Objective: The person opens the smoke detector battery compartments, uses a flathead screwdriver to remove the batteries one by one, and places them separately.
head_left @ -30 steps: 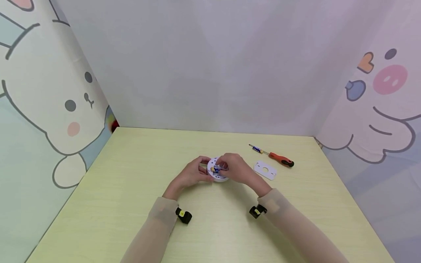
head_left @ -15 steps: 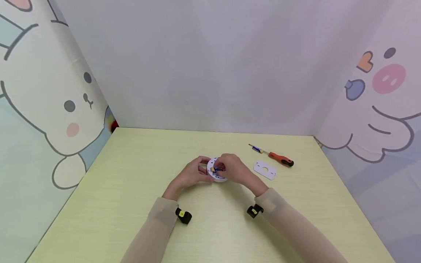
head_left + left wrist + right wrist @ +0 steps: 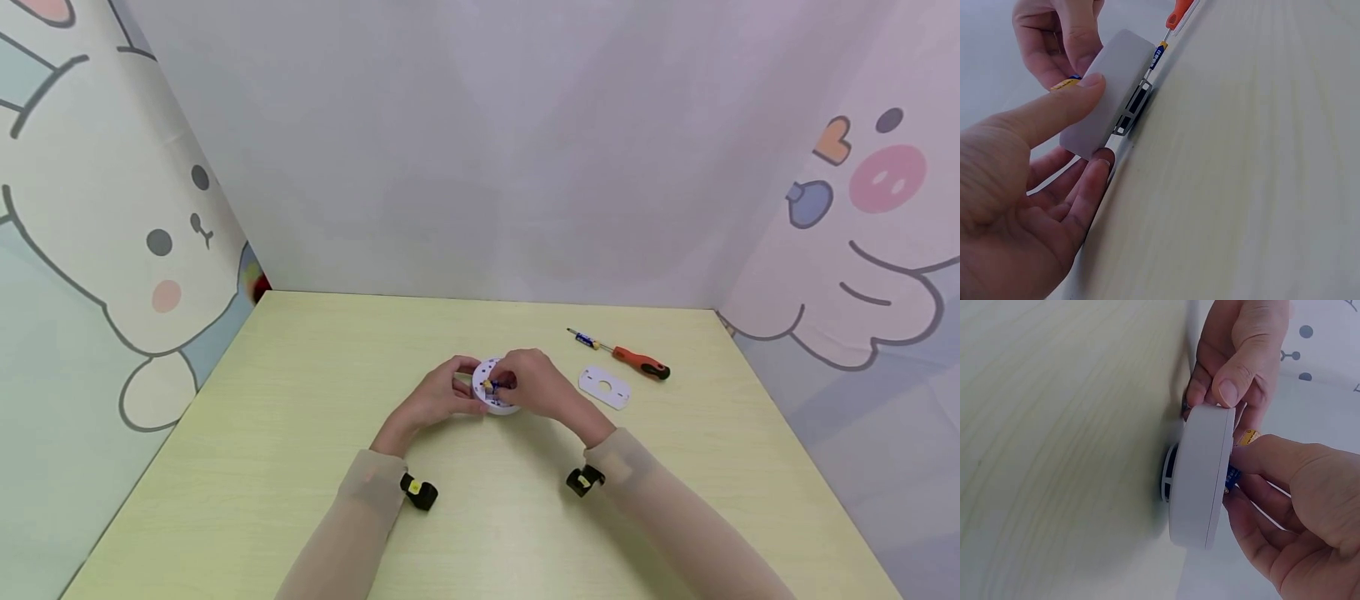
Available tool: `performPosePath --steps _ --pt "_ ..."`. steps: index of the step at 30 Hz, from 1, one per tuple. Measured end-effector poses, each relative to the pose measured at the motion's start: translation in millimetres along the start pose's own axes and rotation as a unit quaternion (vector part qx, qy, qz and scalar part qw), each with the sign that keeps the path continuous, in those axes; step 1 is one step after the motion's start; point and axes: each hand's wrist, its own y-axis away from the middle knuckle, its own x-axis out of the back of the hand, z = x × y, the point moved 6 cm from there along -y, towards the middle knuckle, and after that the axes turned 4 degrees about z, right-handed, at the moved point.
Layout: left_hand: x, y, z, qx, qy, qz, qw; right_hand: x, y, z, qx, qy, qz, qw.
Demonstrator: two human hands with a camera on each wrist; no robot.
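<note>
A white round smoke detector [image 3: 1197, 475] is tilted face down near the tabletop, its open back turned up in the head view. My left hand [image 3: 437, 395] grips its left rim, the thumb on the side nearest me. On the right, my right hand [image 3: 536, 387] pinches a blue-and-yellow battery [image 3: 488, 387] at the detector's back. Fingers hide much of this battery, and I cannot tell how deep it sits. The detector's black vented part [image 3: 1169, 478] faces the table in the right wrist view.
A screwdriver [image 3: 640, 363] with a red-and-black handle lies at the right back. Another blue-and-yellow battery [image 3: 585, 340] lies along its shaft. Nearer me is a flat white mounting plate [image 3: 592, 383] with a round hole. A printed cloth [image 3: 480, 167] stands behind the table [image 3: 300, 375].
My right fingers shift slightly over the detector's back, and less of the battery's blue part shows than one second ago. The left hand and the detector stay in place.
</note>
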Motion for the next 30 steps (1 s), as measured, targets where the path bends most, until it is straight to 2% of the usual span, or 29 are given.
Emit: performPosePath --steps 15,30 --pt "0.0 -1.6 -0.4 0.007 -0.002 0.006 1.0000 33.4 5.2 14.6 -0.015 -0.003 0.018 0.9997" --pt "-1.0 -2.0 -1.2 0.011 -0.005 0.013 0.9998 77.6 13.9 64.9 -0.057 0.016 0.035 0.9976"
